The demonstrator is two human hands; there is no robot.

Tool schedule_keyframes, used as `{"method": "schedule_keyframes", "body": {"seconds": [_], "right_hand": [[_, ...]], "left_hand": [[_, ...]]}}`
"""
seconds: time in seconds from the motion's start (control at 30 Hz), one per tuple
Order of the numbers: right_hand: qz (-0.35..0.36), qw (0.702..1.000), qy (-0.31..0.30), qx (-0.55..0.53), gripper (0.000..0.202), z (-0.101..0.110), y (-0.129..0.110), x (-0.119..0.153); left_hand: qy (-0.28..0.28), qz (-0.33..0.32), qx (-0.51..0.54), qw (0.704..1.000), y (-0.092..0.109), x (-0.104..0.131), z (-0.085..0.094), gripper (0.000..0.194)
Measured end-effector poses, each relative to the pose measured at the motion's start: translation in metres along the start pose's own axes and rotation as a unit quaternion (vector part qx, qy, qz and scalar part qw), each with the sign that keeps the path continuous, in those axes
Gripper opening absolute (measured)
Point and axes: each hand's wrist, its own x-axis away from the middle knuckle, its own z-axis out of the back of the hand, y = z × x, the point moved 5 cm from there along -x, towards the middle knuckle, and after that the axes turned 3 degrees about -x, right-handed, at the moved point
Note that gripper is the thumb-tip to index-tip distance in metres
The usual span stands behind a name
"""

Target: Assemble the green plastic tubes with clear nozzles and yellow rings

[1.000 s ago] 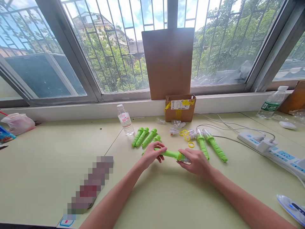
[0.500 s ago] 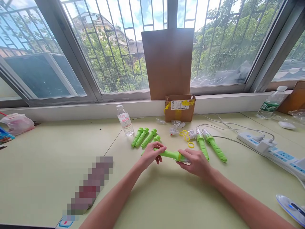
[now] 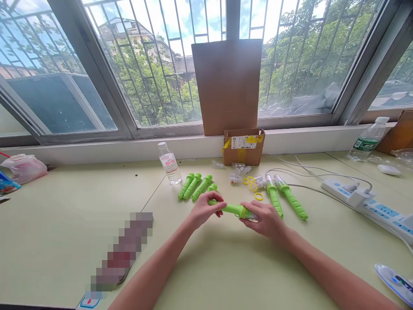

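Both hands hold one green plastic stick point(image 3: 231, 208), which lies nearly level above the table. My left hand point(image 3: 208, 207) is closed around its left end, thumb and fingers wrapped on the green shaft. My right hand point(image 3: 265, 216) grips the other end, over a clear ribbed cap point(image 3: 250, 215) with a yellow ring at its base; the fingers partly hide the cap. Just beyond my left hand lie several green sticks point(image 3: 201, 187) without clear caps. To the right of my right hand rest two green sticks with clear caps point(image 3: 293, 199).
Several clear plastic caps point(image 3: 237, 177) and yellow rings point(image 3: 258, 196) lie before a small cardboard box point(image 3: 244, 150). A water bottle point(image 3: 170, 165) stands left of it. A power strip point(image 3: 377, 209) with cables is at the right. A blurred-out object point(image 3: 124, 254) lies at the left.
My left hand's fingers have curled slightly more around the green stick. My right hand and the loose parts are nearly unmoved.
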Motion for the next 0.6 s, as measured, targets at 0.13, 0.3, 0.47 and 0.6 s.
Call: {"method": "schedule_keyframes", "body": {"seconds": [0.13, 0.3, 0.47, 0.6], "right_hand": [[0.038, 0.998, 0.039, 0.032, 0.026, 0.002, -0.002, 0.000], [0.096, 0.991, 0.057, 0.076, 0.024, 0.002, -0.005, 0.002], [0.109, 0.988, 0.037, 0.102, 0.025, 0.002, -0.005, 0.002], [0.102, 0.990, 0.030, 0.093, 0.026, 0.001, -0.004, 0.004]], "left_hand": [[0.016, 0.053, 0.041, 0.998, -0.007, 0.000, 0.001, 0.038], [0.003, 0.158, 0.072, 0.985, -0.020, 0.001, 0.002, 0.042], [-0.061, 0.191, 0.044, 0.979, -0.025, 0.003, 0.001, 0.040], [-0.077, 0.176, 0.059, 0.980, -0.024, 0.002, 0.000, 0.038]]}}
